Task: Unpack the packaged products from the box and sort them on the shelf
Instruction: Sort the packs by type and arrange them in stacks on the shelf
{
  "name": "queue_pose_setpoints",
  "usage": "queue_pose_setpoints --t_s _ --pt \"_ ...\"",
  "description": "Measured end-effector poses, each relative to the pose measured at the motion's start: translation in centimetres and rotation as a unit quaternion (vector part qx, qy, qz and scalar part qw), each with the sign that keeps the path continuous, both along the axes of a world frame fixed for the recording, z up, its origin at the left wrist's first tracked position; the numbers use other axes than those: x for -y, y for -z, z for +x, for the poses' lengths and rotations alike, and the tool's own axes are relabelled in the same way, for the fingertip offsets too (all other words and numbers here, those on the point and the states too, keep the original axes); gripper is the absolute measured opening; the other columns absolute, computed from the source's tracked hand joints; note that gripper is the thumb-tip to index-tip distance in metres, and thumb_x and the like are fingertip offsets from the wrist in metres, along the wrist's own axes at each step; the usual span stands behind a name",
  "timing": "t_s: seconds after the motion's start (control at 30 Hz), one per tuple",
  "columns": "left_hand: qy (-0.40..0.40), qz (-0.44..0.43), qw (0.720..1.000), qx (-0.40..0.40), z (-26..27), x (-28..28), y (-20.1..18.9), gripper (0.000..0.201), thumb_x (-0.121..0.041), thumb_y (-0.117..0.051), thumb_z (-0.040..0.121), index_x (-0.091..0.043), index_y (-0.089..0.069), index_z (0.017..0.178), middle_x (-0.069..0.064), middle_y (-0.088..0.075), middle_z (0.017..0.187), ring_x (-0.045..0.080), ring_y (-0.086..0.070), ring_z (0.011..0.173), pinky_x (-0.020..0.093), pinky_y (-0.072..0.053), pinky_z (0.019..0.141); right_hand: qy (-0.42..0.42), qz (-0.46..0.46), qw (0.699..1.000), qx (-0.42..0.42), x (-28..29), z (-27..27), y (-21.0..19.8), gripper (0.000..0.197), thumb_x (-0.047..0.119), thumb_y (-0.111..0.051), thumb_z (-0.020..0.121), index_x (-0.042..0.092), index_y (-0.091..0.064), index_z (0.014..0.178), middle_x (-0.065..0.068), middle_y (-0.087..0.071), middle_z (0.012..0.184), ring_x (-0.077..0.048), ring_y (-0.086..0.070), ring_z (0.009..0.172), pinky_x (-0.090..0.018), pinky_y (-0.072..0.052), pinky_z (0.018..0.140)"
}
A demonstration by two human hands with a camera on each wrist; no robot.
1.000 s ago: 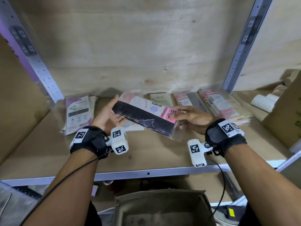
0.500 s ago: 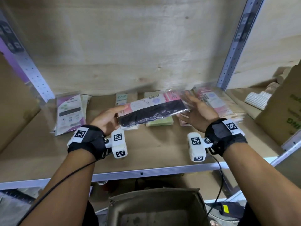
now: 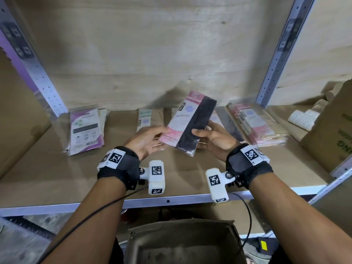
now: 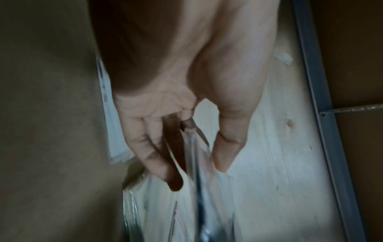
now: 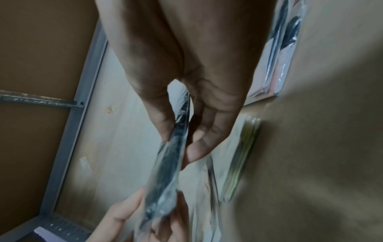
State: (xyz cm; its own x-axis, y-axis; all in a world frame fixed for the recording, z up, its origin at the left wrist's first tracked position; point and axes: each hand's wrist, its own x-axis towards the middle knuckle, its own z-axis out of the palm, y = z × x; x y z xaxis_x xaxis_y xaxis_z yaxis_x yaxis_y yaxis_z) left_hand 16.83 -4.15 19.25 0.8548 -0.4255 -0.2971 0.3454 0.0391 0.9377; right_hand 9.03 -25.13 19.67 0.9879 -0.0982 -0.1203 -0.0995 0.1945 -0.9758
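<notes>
A flat pink-and-black ENE package (image 3: 187, 122) is held above the wooden shelf (image 3: 57, 168), long axis pointing toward the back wall. My right hand (image 3: 211, 138) pinches its near right edge, thumb on the black part and fingers beneath. My left hand (image 3: 150, 138) grips the near left edge. In the left wrist view the package (image 4: 186, 204) runs between the thumb and fingers of my left hand (image 4: 196, 172). In the right wrist view my right hand (image 5: 180, 144) pinches the package (image 5: 165, 172) edge-on. The open cardboard box (image 3: 182, 242) stands below the shelf edge.
On the shelf lie a purple pack (image 3: 86, 128) at left, a green ENE pack (image 3: 146, 119) in the middle and a stack of pink packs (image 3: 253, 124) at right. A metal upright (image 3: 276, 60), white rolls (image 3: 304, 117) and a large carton (image 3: 331, 134) stand on the right.
The package has turned from lying crosswise to pointing away from me. My right hand has shifted from its far end to its near right edge; my left hand stays at the left edge.
</notes>
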Motion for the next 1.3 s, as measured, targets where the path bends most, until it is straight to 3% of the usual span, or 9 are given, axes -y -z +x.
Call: queue_pose_setpoints --t_s 0.17,0.27,0.43,0.53,0.7,0.87,1.03,1.2,1.3 --pt "-0.011 0.000 0.999 0.051 0.7 -1.1 -0.3 0.041 -0.043 -0.074 0.085 -0.016 -0.066 0.114 0.003 -0.079 0.103 0.016 -0.075 0.086 0.027 -0.061 0.074 -0.073 -0.037 0.997 -0.012 0.4 -0.2 -0.1 0.039 0.002 -0.063 0.092 0.009 -0.060 0.130 -0.013 -0.068 0.124 -0.026 -0.069 0.102 -0.035 -0.056 0.083" --pt "-0.059 -0.020 0.996 0.067 1.3 -1.8 -0.6 0.047 -0.050 -0.076 0.078 -0.017 -0.066 0.109 -0.001 -0.080 0.092 0.015 -0.076 0.084 0.027 -0.058 0.073 -0.117 -0.049 0.992 -0.022 0.5 -0.4 0.0 0.025 0.003 -0.060 0.094 0.019 -0.077 0.102 -0.005 -0.075 0.109 -0.015 -0.073 0.096 -0.021 -0.057 0.073" --pt "-0.174 -0.032 0.982 0.074 2.0 -2.6 -0.5 0.038 -0.042 -0.080 0.080 -0.020 -0.067 0.108 -0.001 -0.076 0.084 0.013 -0.073 0.076 0.030 -0.055 0.075 -0.153 -0.093 0.983 -0.034 0.6 -0.4 0.3 0.025 0.012 -0.062 0.094 0.007 -0.070 0.118 -0.016 -0.071 0.118 -0.030 -0.069 0.105 -0.032 -0.057 0.091" --pt "-0.201 0.016 0.974 0.101 2.3 -3.2 -0.3 0.049 -0.045 -0.081 0.078 -0.014 -0.070 0.113 0.001 -0.077 0.080 0.011 -0.073 0.067 0.026 -0.059 0.065 -0.147 -0.110 0.983 -0.027 1.0 -0.3 0.3 0.018 0.016 -0.068 0.090 0.012 -0.076 0.106 -0.014 -0.075 0.108 -0.024 -0.073 0.093 -0.026 -0.058 0.078" --pt "-0.207 0.071 0.969 0.118 2.5 -4.0 -0.2 0.038 -0.043 -0.077 0.082 -0.010 -0.074 0.101 0.006 -0.079 0.081 0.016 -0.073 0.065 0.037 -0.058 0.084 -0.038 -0.123 0.992 -0.007 1.9 0.4 0.5 0.029 0.019 -0.081 0.077 0.005 -0.075 0.101 -0.015 -0.076 0.097 -0.023 -0.073 0.082 -0.027 -0.057 0.070" --pt "-0.177 0.120 0.967 0.135 2.3 -4.2 -0.4 0.032 -0.046 -0.071 0.081 -0.013 -0.073 0.081 0.015 -0.077 0.091 0.024 -0.070 0.080 0.042 -0.055 0.088 0.038 -0.113 0.993 0.007 2.7 0.6 0.4 0.017 0.020 -0.087 0.070 0.013 -0.076 0.081 -0.012 -0.077 0.084 -0.020 -0.073 0.067 -0.022 -0.055 0.057" --pt "-0.167 0.149 0.961 0.161 1.5 -4.1 -1.1 0.049 -0.063 -0.060 0.088 -0.024 -0.058 0.059 0.019 -0.070 0.088 0.040 -0.072 0.094 0.048 -0.053 0.095 0.046 -0.127 0.991 0.016 3.4 0.6 0.3 0.026 0.021 -0.087 0.070 0.006 -0.077 0.089 -0.013 -0.077 0.087 -0.020 -0.073 0.069 -0.023 -0.057 0.061" --pt "-0.133 0.124 0.968 0.171 0.7 -3.8 -1.6 0.047 -0.054 -0.059 0.093 -0.020 -0.054 0.062 0.013 -0.058 0.074 0.029 -0.061 0.080 0.034 -0.045 0.073 0.049 -0.116 0.992 0.025 4.3 0.5 0.3 0.029 0.020 -0.086 0.071 0.004 -0.076 0.092 -0.012 -0.078 0.087 -0.018 -0.073 0.070 -0.022 -0.057 0.062" --pt "-0.097 0.052 0.982 0.156 0.4 -3.8 -1.9 0.044 -0.045 -0.057 0.097 -0.011 -0.053 0.070 0.014 -0.048 0.071 0.012 -0.046 0.048 0.015 -0.030 0.038 0.041 -0.105 0.993 0.034 4.4 0.3 0.4 0.015 0.019 -0.085 0.073 0.012 -0.078 0.084 -0.011 -0.078 0.088 -0.018 -0.074 0.072 -0.021 -0.056 0.061"
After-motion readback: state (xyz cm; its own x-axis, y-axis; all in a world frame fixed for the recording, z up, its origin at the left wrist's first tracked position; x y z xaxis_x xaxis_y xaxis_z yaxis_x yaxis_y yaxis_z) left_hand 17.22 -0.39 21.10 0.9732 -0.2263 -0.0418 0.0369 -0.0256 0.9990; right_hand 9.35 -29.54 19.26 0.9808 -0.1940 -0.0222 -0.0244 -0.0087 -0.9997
